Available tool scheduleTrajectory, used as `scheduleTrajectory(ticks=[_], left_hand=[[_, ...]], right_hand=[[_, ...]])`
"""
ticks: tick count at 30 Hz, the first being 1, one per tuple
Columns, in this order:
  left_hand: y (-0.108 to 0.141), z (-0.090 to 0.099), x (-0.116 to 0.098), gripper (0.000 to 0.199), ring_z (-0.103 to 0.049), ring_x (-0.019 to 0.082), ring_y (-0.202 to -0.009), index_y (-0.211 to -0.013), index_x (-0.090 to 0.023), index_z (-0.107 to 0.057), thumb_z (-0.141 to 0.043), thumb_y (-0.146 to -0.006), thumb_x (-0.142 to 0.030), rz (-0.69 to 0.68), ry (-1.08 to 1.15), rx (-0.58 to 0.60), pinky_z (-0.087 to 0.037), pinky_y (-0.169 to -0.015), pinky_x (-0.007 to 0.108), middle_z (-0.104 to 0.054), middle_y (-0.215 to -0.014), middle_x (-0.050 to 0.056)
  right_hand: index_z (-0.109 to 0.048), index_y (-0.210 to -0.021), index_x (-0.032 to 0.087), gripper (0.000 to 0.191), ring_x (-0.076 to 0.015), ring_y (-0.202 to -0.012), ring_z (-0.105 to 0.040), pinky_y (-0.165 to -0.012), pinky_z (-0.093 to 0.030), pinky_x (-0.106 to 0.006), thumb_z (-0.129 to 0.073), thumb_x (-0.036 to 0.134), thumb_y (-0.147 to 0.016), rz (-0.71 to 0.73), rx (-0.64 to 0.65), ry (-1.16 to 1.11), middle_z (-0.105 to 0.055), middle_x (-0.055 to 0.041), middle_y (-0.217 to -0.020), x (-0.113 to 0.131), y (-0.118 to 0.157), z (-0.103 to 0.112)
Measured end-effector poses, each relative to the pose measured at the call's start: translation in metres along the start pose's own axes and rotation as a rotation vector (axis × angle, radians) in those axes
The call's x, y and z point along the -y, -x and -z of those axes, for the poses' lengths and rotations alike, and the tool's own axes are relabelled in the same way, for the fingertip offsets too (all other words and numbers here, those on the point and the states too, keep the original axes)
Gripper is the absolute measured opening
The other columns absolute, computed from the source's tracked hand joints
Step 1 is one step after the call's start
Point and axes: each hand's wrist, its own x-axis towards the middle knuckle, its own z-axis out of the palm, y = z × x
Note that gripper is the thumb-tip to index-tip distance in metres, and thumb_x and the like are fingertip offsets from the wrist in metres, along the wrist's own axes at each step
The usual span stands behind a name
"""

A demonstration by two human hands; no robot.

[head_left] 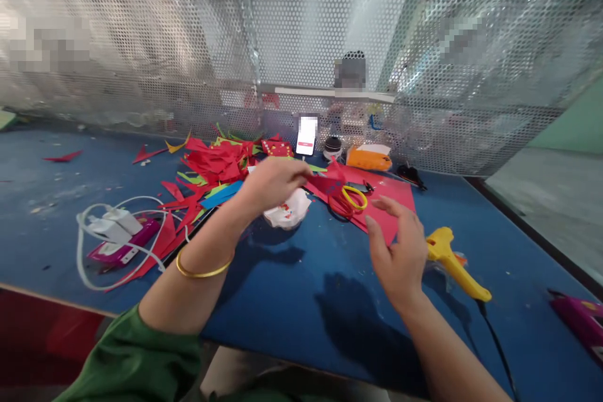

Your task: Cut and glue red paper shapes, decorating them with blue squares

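My left hand (277,183) hovers above a small white container (288,208) with tiny coloured bits in it. Its fingers are bent down and together; whatever lies between their tips is hidden. Just right of those fingertips lies red paper (325,182). My right hand (399,250) is raised over the table, thumb and fingers apart, holding nothing. Beyond it, scissors (354,196) with yellow and red handles rest on a red sheet (393,191). A yellow glue gun (455,260) lies to the right of my right hand.
Red paper scraps (219,160) are heaped at the back left. White chargers with cables (115,226) sit on a purple power strip (146,235). A lit phone (306,136) leans on the perforated metal screen (301,31), near a dark spool (332,146) and an orange pack (370,158).
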Motion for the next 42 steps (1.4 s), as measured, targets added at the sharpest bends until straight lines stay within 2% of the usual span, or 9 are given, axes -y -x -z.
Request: scheduleTrajectory(ticks=[4, 7, 13, 18, 23, 27, 31, 37, 42], left_hand=[[-0.023, 0.042, 0.057, 0.024, -0.062, 0.015, -0.071, -0.098, -0.02, -0.075, -0.056, -0.083, -0.019, 0.298, -0.121, -0.145, -0.041, -0.069, 0.027, -0.074, -0.078, 0.0], [-0.037, 0.057, 0.11, 0.024, -0.06, 0.016, -0.078, -0.097, -0.019, -0.075, -0.059, -0.079, -0.025, 0.427, -0.221, -0.228, -0.04, -0.074, 0.029, -0.072, -0.08, 0.0], [-0.045, 0.04, 0.193, 0.036, -0.061, 0.023, -0.109, -0.078, -0.021, -0.073, -0.046, -0.082, -0.045, 0.575, -0.273, -0.416, -0.032, -0.094, 0.041, -0.073, -0.069, 0.004], [-0.037, 0.021, 0.214, 0.031, -0.062, 0.033, -0.112, -0.052, -0.024, -0.061, -0.059, -0.07, -0.048, 0.583, -0.225, -0.338, -0.024, -0.103, 0.054, -0.07, -0.063, 0.012], [-0.049, 0.013, 0.183, 0.026, -0.06, 0.028, -0.114, -0.077, -0.018, -0.072, -0.06, -0.075, -0.04, 0.525, -0.174, -0.296, -0.031, -0.099, 0.044, -0.075, -0.081, 0.008], [-0.066, 0.001, 0.125, 0.024, -0.065, 0.021, -0.089, -0.088, -0.018, -0.073, -0.055, -0.083, -0.032, 0.439, -0.079, -0.286, -0.043, -0.082, 0.032, -0.073, -0.078, 0.002], [-0.068, -0.015, 0.061, 0.022, -0.059, 0.014, -0.063, -0.079, -0.016, -0.067, -0.054, -0.086, -0.032, 0.31, 0.09, -0.211, -0.043, -0.067, 0.026, -0.066, -0.063, 0.0], [-0.033, -0.048, -0.025, 0.025, -0.05, 0.014, -0.053, -0.066, -0.021, -0.052, -0.049, -0.088, -0.033, 0.295, 0.593, -0.185, -0.037, -0.056, 0.025, -0.05, -0.05, -0.004], [0.008, -0.082, -0.066, 0.035, -0.05, 0.012, -0.043, -0.062, -0.022, -0.045, -0.04, -0.092, -0.04, 0.374, 0.867, -0.005, -0.041, -0.05, 0.023, -0.044, -0.044, -0.006]], right_hand=[[-0.059, -0.114, 0.015, 0.027, -0.0268, -0.101, -0.063, -0.09, -0.048, -0.042, -0.058, 0.032, -0.093, 0.003, 0.23, -0.046, -0.071, -0.0112, -0.105, 0.002, 0.011, -0.011], [-0.06, -0.112, 0.015, 0.023, -0.0265, -0.098, -0.064, -0.087, -0.049, -0.042, -0.058, 0.028, -0.092, 0.042, 0.359, -0.037, -0.071, -0.0105, -0.102, 0.003, 0.019, -0.019], [-0.061, -0.107, 0.015, 0.017, -0.0246, -0.091, -0.064, -0.085, -0.048, -0.039, -0.06, 0.019, -0.09, 0.122, 0.497, -0.039, -0.071, -0.0078, -0.093, 0.005, 0.022, -0.024], [-0.063, -0.101, 0.015, 0.012, -0.0246, -0.085, -0.065, -0.083, -0.046, -0.04, -0.063, 0.017, -0.089, 0.127, 0.564, 0.008, -0.072, -0.006, -0.087, 0.005, 0.02, -0.025], [-0.065, -0.099, 0.015, 0.011, -0.0227, -0.087, -0.066, -0.086, -0.045, -0.037, -0.061, 0.019, -0.09, 0.083, 0.599, 0.058, -0.074, -0.0056, -0.088, 0.001, 0.017, -0.026], [-0.065, -0.102, 0.016, 0.014, -0.0228, -0.094, -0.067, -0.087, -0.045, -0.036, -0.059, 0.021, -0.091, -0.02, 0.605, 0.162, -0.075, -0.0074, -0.095, -0.01, 0.008, -0.029], [-0.063, -0.107, 0.016, 0.019, -0.0242, -0.097, -0.068, -0.084, -0.047, -0.035, -0.057, 0.025, -0.092, -0.13, 0.624, 0.31, -0.074, -0.0101, -0.102, -0.021, -0.009, -0.028], [-0.065, -0.108, 0.014, 0.027, -0.0283, -0.098, -0.067, -0.08, -0.047, -0.036, -0.06, 0.035, -0.09, -0.199, 0.724, 0.513, -0.072, -0.015, -0.104, -0.029, -0.033, -0.031], [-0.062, -0.115, 0.011, 0.032, -0.0275, -0.108, -0.063, -0.089, -0.048, -0.037, -0.055, 0.035, -0.095, -0.191, 0.753, 0.6, -0.067, -0.0176, -0.116, -0.033, -0.053, -0.055]])
